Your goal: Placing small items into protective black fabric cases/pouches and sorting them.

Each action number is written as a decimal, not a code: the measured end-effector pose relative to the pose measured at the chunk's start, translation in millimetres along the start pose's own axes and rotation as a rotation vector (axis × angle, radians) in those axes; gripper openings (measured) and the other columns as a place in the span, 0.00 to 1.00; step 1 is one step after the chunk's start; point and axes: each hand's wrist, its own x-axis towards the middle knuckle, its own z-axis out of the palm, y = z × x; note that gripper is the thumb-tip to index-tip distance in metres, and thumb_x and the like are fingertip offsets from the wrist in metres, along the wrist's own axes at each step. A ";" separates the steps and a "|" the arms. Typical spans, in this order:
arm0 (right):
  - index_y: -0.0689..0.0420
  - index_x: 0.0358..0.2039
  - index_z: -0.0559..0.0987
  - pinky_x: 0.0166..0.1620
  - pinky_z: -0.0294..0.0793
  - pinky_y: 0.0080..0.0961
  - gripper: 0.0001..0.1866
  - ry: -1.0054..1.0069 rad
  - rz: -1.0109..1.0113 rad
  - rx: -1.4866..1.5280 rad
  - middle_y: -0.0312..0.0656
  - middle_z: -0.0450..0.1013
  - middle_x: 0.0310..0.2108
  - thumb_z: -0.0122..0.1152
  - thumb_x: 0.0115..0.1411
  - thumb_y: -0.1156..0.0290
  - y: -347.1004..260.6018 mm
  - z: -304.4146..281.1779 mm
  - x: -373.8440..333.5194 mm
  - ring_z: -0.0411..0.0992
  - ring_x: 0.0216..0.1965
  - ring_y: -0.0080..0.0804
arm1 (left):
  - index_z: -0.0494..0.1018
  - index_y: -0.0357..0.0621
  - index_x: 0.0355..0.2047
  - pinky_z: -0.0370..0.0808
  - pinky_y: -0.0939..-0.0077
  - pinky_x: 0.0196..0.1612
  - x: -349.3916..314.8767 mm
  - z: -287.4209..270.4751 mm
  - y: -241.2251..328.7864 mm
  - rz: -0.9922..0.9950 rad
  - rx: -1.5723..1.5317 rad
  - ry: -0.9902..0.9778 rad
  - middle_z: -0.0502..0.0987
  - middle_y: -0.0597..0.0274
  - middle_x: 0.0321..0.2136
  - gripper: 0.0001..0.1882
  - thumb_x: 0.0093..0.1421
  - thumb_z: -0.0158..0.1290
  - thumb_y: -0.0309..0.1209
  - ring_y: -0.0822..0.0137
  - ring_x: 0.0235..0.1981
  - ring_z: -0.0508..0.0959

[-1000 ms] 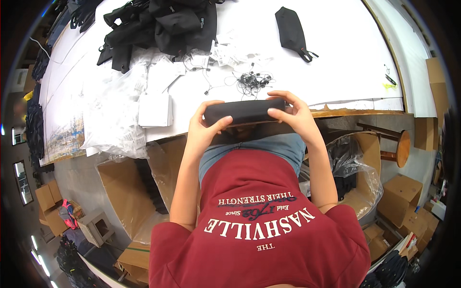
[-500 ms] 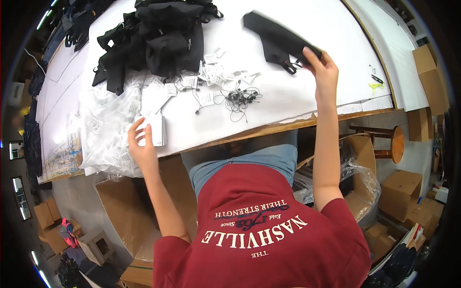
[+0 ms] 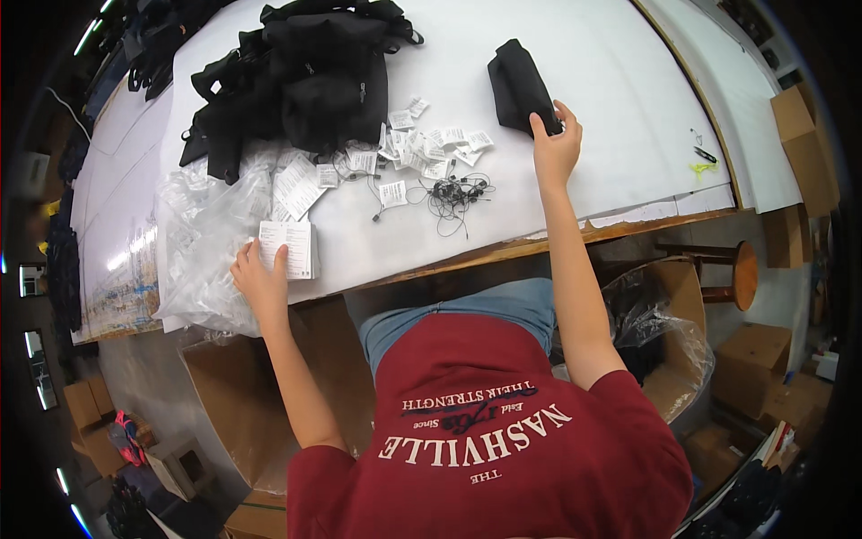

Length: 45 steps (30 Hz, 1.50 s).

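My right hand (image 3: 558,148) pinches the near end of a small black fabric pouch (image 3: 521,87), which lies at a tilt over the white tabletop. A stack of white printed cards (image 3: 296,244) sits near the table's front edge. My left hand (image 3: 260,274) is closed at the stack's left side, thumb on the top card and fingers along the edge; the fingertips are partly hidden. Loose white printed tags (image 3: 431,148) and a tangle of black loop strings (image 3: 456,196) lie between my hands.
Black fabric bags (image 3: 332,90) are heaped at the far left. A clear plastic bag of tags (image 3: 202,238) lies beside my left hand. Small snips (image 3: 706,155) rest at the right. Below the table edge stand open cartons (image 3: 224,395) and a wooden stool (image 3: 743,275).
My right hand has brought the pouch leftward and turned it more upright. My left hand's spread fingers have come down to the card stack's left edge, uncovering more of the top card.
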 end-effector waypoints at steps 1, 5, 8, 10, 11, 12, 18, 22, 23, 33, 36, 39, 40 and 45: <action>0.57 0.43 0.77 0.35 0.72 0.23 0.19 -0.012 0.000 -0.002 0.43 0.71 0.39 0.66 0.52 0.65 -7.9 -7.4 -9.5 0.72 0.28 0.28 | 0.70 0.37 0.48 0.60 0.54 0.56 0.3 -0.7 3.2 -0.009 0.004 -0.007 0.68 0.52 0.50 0.29 0.54 0.58 0.47 0.50 0.53 0.64; 0.51 0.34 0.80 0.25 0.62 0.23 0.08 -0.790 -0.025 0.192 0.32 0.70 0.28 0.64 0.53 0.65 -32.1 -36.2 -53.9 0.60 0.18 0.25 | 0.68 0.35 0.38 0.63 0.59 0.50 8.1 -9.4 8.1 -0.033 -0.096 0.072 0.70 0.52 0.40 0.19 0.55 0.59 0.38 0.50 0.46 0.67; 0.50 0.30 0.79 0.27 0.64 0.24 0.06 -0.864 -0.131 0.083 0.34 0.67 0.24 0.64 0.52 0.65 -48.6 -39.9 -70.1 0.64 0.21 0.27 | 0.65 0.35 0.35 0.65 0.67 0.45 13.1 -25.0 13.5 -0.137 -0.283 -0.042 0.68 0.53 0.33 0.16 0.58 0.56 0.34 0.54 0.38 0.67; 0.51 0.28 0.78 0.29 0.67 0.27 0.07 -0.870 -0.220 0.018 0.35 0.65 0.23 0.65 0.51 0.64 -57.0 -35.0 -71.5 0.68 0.25 0.31 | 0.63 0.36 0.34 0.65 0.71 0.43 12.7 -33.1 22.1 -0.250 -0.432 -0.138 0.67 0.53 0.30 0.14 0.60 0.55 0.33 0.57 0.34 0.67; 0.51 0.28 0.78 0.29 0.67 0.27 0.07 -0.874 -0.220 0.020 0.35 0.65 0.23 0.65 0.51 0.64 -63.9 -29.2 -71.7 0.68 0.25 0.31 | 0.62 0.36 0.34 0.64 0.73 0.41 10.6 -35.8 26.6 -0.219 -0.566 -0.053 0.66 0.55 0.28 0.13 0.61 0.53 0.32 0.61 0.32 0.66; 0.51 0.28 0.78 0.30 0.68 0.28 0.06 -0.882 -0.256 -0.021 0.36 0.67 0.24 0.64 0.51 0.65 -74.0 -21.6 -73.3 0.69 0.26 0.32 | 0.61 0.37 0.34 0.64 0.75 0.38 7.1 -39.1 30.6 -0.189 -0.695 0.036 0.66 0.58 0.27 0.13 0.63 0.52 0.32 0.65 0.30 0.65; 0.55 0.24 0.79 0.36 0.73 0.33 0.04 -1.003 -0.352 -0.323 0.43 0.72 0.28 0.60 0.51 0.70 -80.9 46.9 -77.4 0.73 0.32 0.41 | 0.62 0.39 0.40 0.65 0.77 0.40 -13.6 -42.3 59.2 -0.196 -0.964 0.043 0.70 0.61 0.32 0.12 0.65 0.50 0.34 0.72 0.34 0.66; 0.58 0.24 0.78 0.37 0.74 0.36 0.04 -0.986 -0.510 -0.404 0.46 0.75 0.29 0.58 0.51 0.73 -67.7 57.5 -91.4 0.74 0.32 0.44 | 0.58 0.42 0.48 0.66 0.76 0.46 -24.5 -49.9 85.7 -0.232 -1.083 -0.119 0.70 0.54 0.38 0.19 0.63 0.53 0.32 0.69 0.40 0.69; 0.58 0.24 0.78 0.37 0.74 0.36 0.04 -0.989 -0.512 -0.403 0.46 0.75 0.29 0.58 0.51 0.73 -62.3 56.2 -90.6 0.74 0.32 0.44 | 0.58 0.42 0.48 0.66 0.76 0.46 -26.2 -49.3 91.6 -0.236 -1.082 -0.116 0.70 0.54 0.38 0.19 0.63 0.53 0.32 0.69 0.40 0.69; 0.59 0.37 0.68 0.29 0.65 0.13 0.03 -0.791 -0.173 0.757 0.36 0.71 0.24 0.52 0.63 0.77 -167.7 -18.2 -23.9 0.65 0.25 0.17 | 0.56 0.39 0.52 0.67 0.73 0.49 -32.7 -45.4 120.9 -0.072 -1.259 -0.192 0.67 0.52 0.46 0.29 0.56 0.59 0.31 0.65 0.46 0.69; 0.58 0.39 0.66 0.29 0.64 0.13 0.06 -0.747 -0.254 0.576 0.37 0.71 0.24 0.48 0.62 0.78 -172.9 -28.0 -10.7 0.64 0.25 0.17 | 0.61 0.36 0.51 0.67 0.75 0.49 -30.2 -49.3 136.1 -0.093 -1.438 -0.249 0.70 0.56 0.43 0.23 0.59 0.55 0.30 0.67 0.43 0.70; 0.58 0.41 0.65 0.32 0.68 0.24 0.09 -0.865 -0.253 0.397 0.40 0.72 0.22 0.47 0.60 0.75 -164.3 -6.6 -0.3 0.69 0.23 0.26 | 0.65 0.33 0.49 0.66 0.78 0.47 -30.9 -45.8 149.1 -0.091 -1.513 -0.223 0.72 0.59 0.40 0.17 0.62 0.52 0.29 0.70 0.41 0.70; 0.58 0.41 0.65 0.31 0.68 0.22 0.10 -0.856 -0.271 0.469 0.40 0.73 0.22 0.48 0.59 0.76 -165.8 -9.3 0.2 0.69 0.23 0.25 | 0.67 0.32 0.48 0.66 0.80 0.46 -29.8 -42.3 151.5 -0.094 -1.475 -0.155 0.72 0.59 0.39 0.16 0.63 0.50 0.28 0.72 0.40 0.70; 0.57 0.44 0.65 0.32 0.65 0.14 0.10 -0.623 -0.453 0.722 0.38 0.73 0.26 0.50 0.62 0.78 -182.7 -31.7 14.4 0.66 0.26 0.19 | 0.68 0.34 0.44 0.66 0.83 0.43 -29.5 -43.6 162.4 -0.104 -1.519 -0.191 0.72 0.62 0.37 0.12 0.64 0.51 0.29 0.75 0.38 0.69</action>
